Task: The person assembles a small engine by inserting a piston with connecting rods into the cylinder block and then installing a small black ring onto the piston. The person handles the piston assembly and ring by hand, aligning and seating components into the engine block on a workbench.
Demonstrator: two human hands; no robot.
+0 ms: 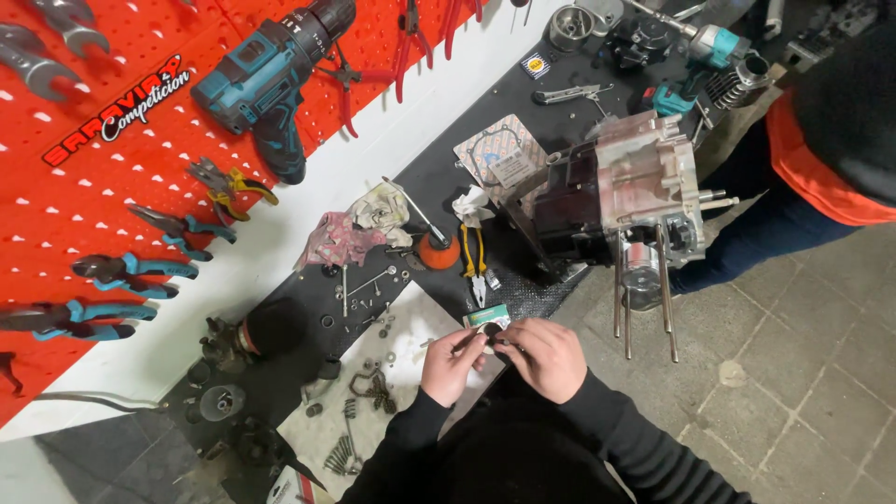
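At six o'clock over worktop (439, 168): left hand (452, 364), right hand (544, 356), both grips pinched on small packet (488, 320); engine (616, 196) at one o'clock.

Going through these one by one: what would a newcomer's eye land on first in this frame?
Probably the red pegboard filling the left side, hung with pliers and a teal cordless drill. Next, the engine block standing on the dark bench, long studs pointing out. Bottom centre, the left hand and right hand pinch a small part together.
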